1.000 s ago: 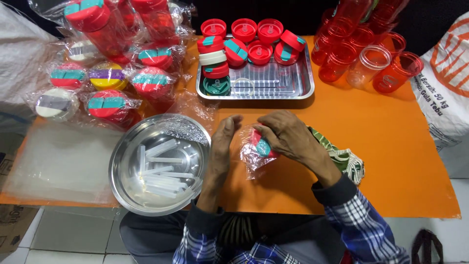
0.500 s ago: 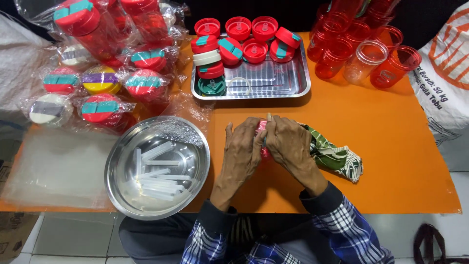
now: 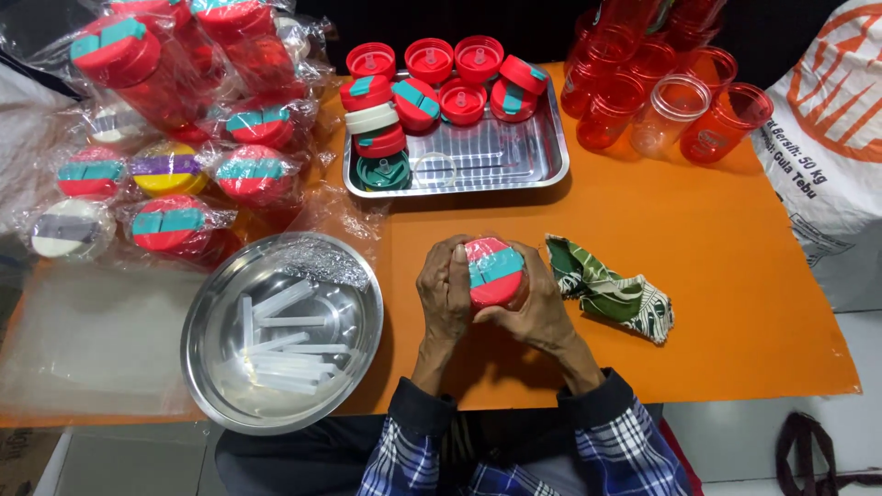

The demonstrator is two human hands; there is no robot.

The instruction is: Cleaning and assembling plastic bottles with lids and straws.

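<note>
Red and teal, the round lid (image 3: 494, 272) now faces straight up at us between both hands, in the lower middle of the frame; half a second ago our fingers covered most of it and only a sliver of red showed. A second ago it lay in crinkled clear wrap under the right hand alone.

Our left hand (image 3: 446, 296) clasps the lid's left side, thumb pointing up along its rim, fingers curled behind. Our right hand (image 3: 537, 308) cups the right side and underside, knuckles toward the green patterned cloth (image 3: 611, 291) just beside it. Both hands are closed on the lid, wrists resting close together on the orange table (image 3: 735, 266).

To the lower left sits the steel bowl (image 3: 281, 332) with white plastic strips in it. Above the hands, the steel tray (image 3: 478, 156) carries more red lids. Wrapped bottles (image 3: 165, 165) fill the upper left and red cups (image 3: 671, 96) stand at the upper right.
</note>
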